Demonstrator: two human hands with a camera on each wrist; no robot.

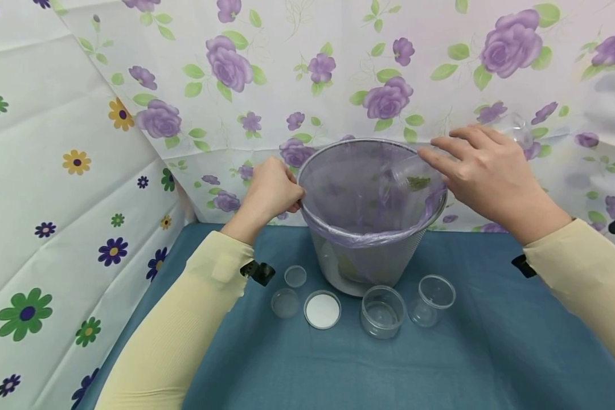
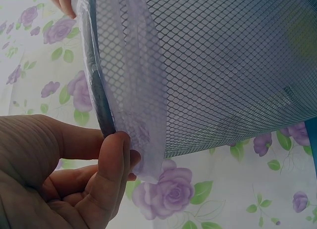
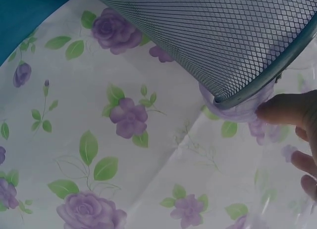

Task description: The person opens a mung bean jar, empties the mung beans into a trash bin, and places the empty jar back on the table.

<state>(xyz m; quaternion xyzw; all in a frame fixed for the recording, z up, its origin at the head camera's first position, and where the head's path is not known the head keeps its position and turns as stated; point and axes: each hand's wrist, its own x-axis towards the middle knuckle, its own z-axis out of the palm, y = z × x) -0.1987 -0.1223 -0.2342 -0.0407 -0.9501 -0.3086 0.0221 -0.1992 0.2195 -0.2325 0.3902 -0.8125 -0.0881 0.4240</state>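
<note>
A wire-mesh bin lined with a thin purple plastic bag stands upright on the cloth. My left hand pinches the bin's rim and the bag's folded edge, thumb and fingers close together in the left wrist view. Above the right side of the bin, my right hand holds a clear plastic jar, tilted with its lower end over the mouth. Some green bits show inside that lower end. The right thumb appears beside the bin rim in the right wrist view.
On the blue cloth before the bin are two clear open jars, a white disc-like lid and two small clear round pieces. A flowered sheet hangs close behind the bin.
</note>
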